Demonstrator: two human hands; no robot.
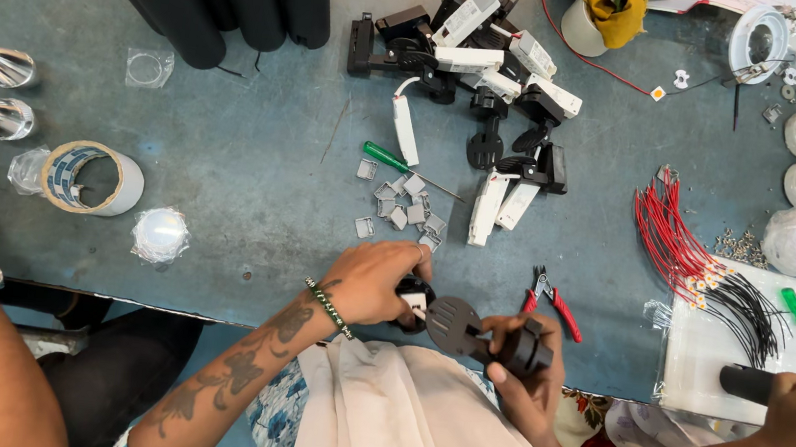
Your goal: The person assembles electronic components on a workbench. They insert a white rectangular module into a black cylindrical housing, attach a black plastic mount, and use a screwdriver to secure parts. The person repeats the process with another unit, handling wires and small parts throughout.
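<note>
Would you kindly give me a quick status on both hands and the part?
Left hand and right hand both gripping black bracket over table edge. Red pliers lie just beyond. Co-workers' hands at both sides, clear.

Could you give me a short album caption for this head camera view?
Left hand and right hand hold a black plastic bracket part above a blue-grey workbench, near red-handled pliers.
</note>
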